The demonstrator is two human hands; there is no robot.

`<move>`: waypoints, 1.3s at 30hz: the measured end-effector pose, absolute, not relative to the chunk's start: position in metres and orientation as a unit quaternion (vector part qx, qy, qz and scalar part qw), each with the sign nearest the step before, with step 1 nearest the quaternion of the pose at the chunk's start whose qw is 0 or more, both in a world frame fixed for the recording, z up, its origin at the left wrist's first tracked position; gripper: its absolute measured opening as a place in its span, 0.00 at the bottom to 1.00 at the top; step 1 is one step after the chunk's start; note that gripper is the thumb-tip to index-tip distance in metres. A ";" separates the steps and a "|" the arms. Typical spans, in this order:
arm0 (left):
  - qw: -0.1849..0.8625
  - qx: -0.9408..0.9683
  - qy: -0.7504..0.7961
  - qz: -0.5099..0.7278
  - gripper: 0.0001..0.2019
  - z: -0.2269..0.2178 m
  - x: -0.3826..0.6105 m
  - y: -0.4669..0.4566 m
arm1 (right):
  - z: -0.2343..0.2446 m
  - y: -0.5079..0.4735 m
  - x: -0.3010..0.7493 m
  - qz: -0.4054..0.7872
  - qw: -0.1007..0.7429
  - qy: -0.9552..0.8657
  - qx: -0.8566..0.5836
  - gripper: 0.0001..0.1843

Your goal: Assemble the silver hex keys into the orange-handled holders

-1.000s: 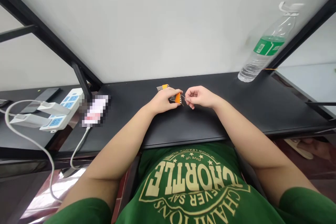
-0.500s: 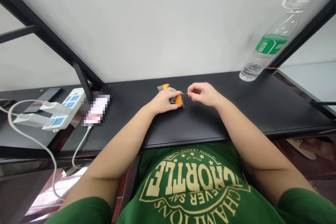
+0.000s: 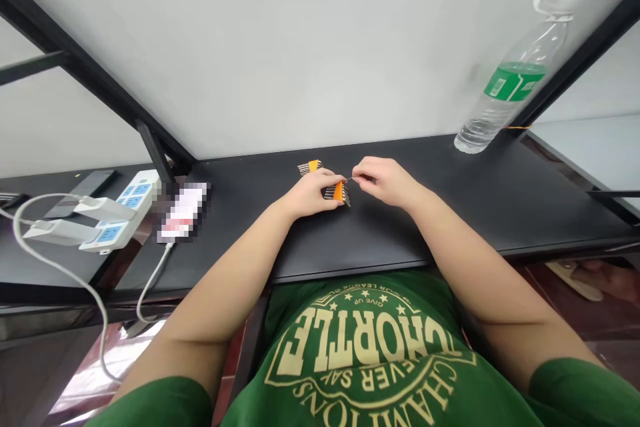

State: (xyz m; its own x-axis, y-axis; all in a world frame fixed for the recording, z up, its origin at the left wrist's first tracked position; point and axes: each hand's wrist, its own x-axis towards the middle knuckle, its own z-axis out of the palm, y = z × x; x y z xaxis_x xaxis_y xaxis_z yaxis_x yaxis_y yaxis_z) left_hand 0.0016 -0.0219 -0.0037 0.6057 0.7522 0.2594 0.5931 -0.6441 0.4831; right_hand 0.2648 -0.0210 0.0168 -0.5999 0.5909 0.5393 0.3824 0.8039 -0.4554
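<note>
My left hand grips an orange card between thumb and fingers, near the middle of the black desk. Several thin dark pins, which look like hairpins, lie side by side across this card. Just right of it, the closed fingertips of my right hand pinch one thin pin, whose other end reaches the card's upper corner. Behind my left hand lies a second orange card with similar pins, partly covered by the hand.
A clear water bottle with a green label stands at the back right of the desk. To the left are a blurred-out phone on a white cable and a white power strip with plugs. Black frame bars flank both sides.
My right hand has moved slightly left, closer to the card, with the pin still pinched. The left hand keeps its hold on the card. The view has shifted a little.
</note>
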 end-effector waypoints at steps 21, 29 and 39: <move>0.132 0.882 0.364 0.267 0.23 0.001 0.006 -0.028 | -0.005 -0.008 0.254 0.564 0.347 -0.665 -0.345 0.14; 0.113 0.879 0.356 0.295 0.24 0.004 0.012 -0.034 | -0.009 -0.006 0.252 0.700 0.302 -0.554 -0.335 0.24; 0.072 0.870 0.371 0.316 0.24 0.001 0.012 -0.031 | -0.007 -0.011 0.246 0.725 0.302 -0.518 -0.338 0.25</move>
